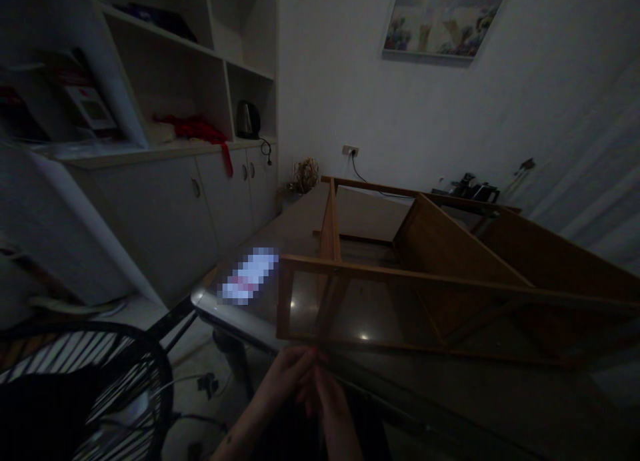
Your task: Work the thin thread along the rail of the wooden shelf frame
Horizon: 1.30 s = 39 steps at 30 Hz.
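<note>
At the near edge of the table, my left hand (pixel 295 369) and my right hand (pixel 327 391) are held together, with their fingers bent and closed in. A small reddish spot shows at the fingertips; the dim light hides whether anything is between them. Just beyond them a brown wooden frame with panels (pixel 425 274), like a small shelf unit, lies on its side across the table (pixel 300 224). Neither hand can be seen gripping the frame. To the left of it a lit phone-shaped screen (pixel 250 276), blurred out, lies on the table corner.
A round-backed slatted chair (pixel 163 374) stands at the lower left. White cabinets with shelves (pixel 165 211) hold a kettle (pixel 247 119) and a red cloth (pixel 197 129). A cord runs from the wall socket (pixel 351 151) behind the frame. Dark appliances (pixel 475 189) sit at the far right.
</note>
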Motion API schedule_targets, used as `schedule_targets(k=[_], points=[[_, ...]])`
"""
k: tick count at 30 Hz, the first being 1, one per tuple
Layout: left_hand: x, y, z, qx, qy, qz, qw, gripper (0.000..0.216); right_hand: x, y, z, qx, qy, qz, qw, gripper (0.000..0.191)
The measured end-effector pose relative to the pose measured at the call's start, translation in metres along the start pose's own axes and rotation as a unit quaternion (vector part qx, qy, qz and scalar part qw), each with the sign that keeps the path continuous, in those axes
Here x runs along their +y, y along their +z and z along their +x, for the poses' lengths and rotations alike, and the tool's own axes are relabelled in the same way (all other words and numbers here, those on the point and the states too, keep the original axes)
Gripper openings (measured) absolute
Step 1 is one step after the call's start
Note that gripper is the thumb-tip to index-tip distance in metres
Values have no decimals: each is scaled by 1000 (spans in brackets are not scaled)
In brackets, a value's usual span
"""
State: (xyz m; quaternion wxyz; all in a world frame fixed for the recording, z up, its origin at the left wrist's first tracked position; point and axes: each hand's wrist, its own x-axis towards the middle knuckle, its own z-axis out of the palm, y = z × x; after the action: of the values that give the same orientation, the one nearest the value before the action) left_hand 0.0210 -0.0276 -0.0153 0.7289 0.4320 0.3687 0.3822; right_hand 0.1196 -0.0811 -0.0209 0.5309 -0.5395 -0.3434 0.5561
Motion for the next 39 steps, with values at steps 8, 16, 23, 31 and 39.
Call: schedule_targets(k=[8,16,23,31,39], points=[[6,2,-1,34,1,57,998,50,-13,-4,-12,42,-16,-78,996,48],[6,-1,0,29,22,69,997,51,-1,-6,-11,82,-10,-74,994,51],[9,-3,-3,51,26,100,993,54,-6,-4,-15,31,-32,-111,993,43],[7,-5,2,77,38,122,989,41,-23,-2,-13,-7,-124,-186,975,34],[7,-6,-1,54,35,116,991,43,-26,-1,-18,16,-123,-181,976,39]])
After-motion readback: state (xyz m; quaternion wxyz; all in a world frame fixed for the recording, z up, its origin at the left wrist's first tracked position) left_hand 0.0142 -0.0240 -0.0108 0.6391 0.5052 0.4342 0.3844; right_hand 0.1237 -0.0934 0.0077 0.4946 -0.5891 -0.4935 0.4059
